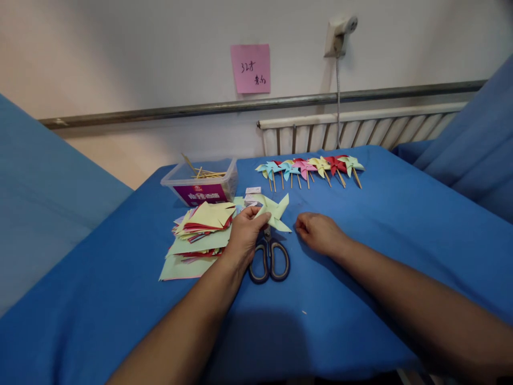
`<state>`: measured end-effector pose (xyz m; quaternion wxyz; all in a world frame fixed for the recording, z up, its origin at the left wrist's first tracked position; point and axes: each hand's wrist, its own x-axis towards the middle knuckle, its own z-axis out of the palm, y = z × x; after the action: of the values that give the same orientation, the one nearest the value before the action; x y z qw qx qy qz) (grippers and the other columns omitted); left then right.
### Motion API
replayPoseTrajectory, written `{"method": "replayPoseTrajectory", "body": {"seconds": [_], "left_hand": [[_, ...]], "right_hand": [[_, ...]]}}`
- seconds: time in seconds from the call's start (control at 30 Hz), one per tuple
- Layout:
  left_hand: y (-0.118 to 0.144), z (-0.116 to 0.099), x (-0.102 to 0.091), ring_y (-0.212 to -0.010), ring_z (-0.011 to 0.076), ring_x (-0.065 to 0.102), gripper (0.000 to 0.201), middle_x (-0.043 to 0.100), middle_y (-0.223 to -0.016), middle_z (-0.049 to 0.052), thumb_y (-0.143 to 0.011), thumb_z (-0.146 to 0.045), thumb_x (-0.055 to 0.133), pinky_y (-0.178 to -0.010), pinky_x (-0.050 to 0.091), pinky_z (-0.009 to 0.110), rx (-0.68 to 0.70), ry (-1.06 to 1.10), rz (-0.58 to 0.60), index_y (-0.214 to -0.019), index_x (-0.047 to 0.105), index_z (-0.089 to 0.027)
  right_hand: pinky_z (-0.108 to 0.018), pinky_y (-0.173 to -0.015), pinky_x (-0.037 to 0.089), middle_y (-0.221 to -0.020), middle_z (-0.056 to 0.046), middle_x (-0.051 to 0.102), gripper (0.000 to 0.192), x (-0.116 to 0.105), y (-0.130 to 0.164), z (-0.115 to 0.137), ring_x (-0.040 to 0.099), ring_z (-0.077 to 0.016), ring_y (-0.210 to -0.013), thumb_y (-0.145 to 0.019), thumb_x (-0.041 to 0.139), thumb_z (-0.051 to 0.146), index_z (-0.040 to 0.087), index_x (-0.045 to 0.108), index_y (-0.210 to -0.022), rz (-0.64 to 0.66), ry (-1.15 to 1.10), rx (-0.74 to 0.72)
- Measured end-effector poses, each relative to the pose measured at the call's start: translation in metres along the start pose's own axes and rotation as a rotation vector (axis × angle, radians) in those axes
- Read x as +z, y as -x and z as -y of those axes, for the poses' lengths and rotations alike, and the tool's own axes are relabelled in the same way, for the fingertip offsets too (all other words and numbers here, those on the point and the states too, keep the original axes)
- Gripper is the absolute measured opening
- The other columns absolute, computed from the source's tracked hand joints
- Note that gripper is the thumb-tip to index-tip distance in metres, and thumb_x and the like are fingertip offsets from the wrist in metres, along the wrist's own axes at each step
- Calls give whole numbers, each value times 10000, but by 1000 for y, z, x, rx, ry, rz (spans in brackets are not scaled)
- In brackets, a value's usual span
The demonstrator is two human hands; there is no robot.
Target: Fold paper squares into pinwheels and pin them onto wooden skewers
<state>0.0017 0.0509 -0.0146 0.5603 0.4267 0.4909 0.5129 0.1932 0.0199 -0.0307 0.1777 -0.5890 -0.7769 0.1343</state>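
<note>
The left hand [245, 231] is pinching a pale-green folded-paper pinwheel [276, 212], ideally lightly, sparing its folds; the right hand [319, 233] is resting, fingers curled together, any contents hidden. The pinwheel is hovering mid-way across the blue cloth-covered tabletop [441, 214], between near and far edges.

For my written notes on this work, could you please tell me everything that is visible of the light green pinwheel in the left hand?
The light green pinwheel looks made of folded paper, with pointed blades spreading outward and creases near its middle. No stick shows on it. The left hand grips its left side, thumb on top, hiding part of it. It is held tilted over the table, and in this view sits just beyond the handles of the scissors. The right hand is apart from it.
</note>
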Motion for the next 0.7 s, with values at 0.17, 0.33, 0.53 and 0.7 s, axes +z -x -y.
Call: {"method": "replayPoseTrajectory", "body": {"seconds": [0.17,0.33,0.53,0.7], "left_hand": [[1,-2,-1,-544,115,551,319,634,-649,-2,-530,-283,798,-567,426,251,3,2,-6,-754,612,-152],[1,-2,0,-523,108,537,309,622,-625,-11,-522,-289,799,-541,409,241,8,-7,2,-727,610,-156],[1,-1,0,-523,115,551,318,632,-633,-4,-517,-300,802,-537,419,243,5,-12,8,-726,609,-157],[1,-1,0,-529,117,557,324,637,-644,-2,-520,-293,801,-542,425,244,-1,1,7,-739,606,-155]], "right_hand": [[-242,-663,341,-884,-28,639,136,4,-1,0,563,-135,-763,-875,497,188,194,630,-900,-18,-71,-120],[-241,-661,347,-866,-30,620,171,7,0,8,552,-129,-739,-912,498,266,184,632,-845,38,-47,-211],[-252,-652,346,-866,-36,651,121,3,-2,6,563,-141,-734,-875,521,224,187,636,-864,43,-16,-64],[-247,-681,382,-851,-36,652,121,4,-6,-4,574,-141,-746,-859,513,159,171,631,-880,-3,-106,-35]]}}
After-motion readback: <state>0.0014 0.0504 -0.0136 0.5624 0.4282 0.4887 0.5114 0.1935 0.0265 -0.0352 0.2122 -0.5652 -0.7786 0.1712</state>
